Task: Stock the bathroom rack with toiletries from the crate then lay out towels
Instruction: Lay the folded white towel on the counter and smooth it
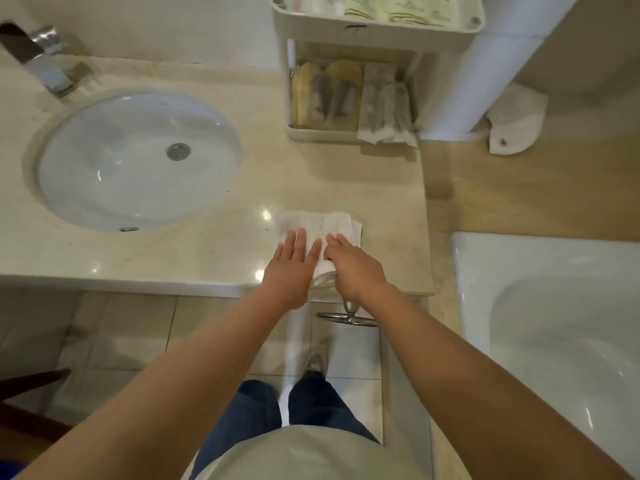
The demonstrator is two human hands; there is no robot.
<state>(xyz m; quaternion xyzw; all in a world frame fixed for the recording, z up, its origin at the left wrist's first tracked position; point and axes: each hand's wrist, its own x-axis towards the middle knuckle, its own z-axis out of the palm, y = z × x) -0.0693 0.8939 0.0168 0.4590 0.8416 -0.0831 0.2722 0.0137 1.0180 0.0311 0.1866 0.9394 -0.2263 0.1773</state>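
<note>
A small folded white towel (320, 225) lies on the beige countertop (207, 247) near its front right corner. My left hand (291, 268) lies flat on the towel's left half, fingers straight. My right hand (353, 266) rests on its right half with fingers extended; the thumb sits at the towel's front edge. The white two-tier rack (349, 135) stands at the back of the counter. Its lower shelf holds wrapped yellow slippers (325, 88) and clear sachets (384, 98); the top tier holds flat packets (391, 10).
A round white sink (135, 161) with a chrome tap (45, 60) fills the counter's left side. A chrome towel ring (348, 315) hangs below the counter's front edge. A white bathtub (554, 323) lies to the right, and a toilet (495, 64) beside the rack.
</note>
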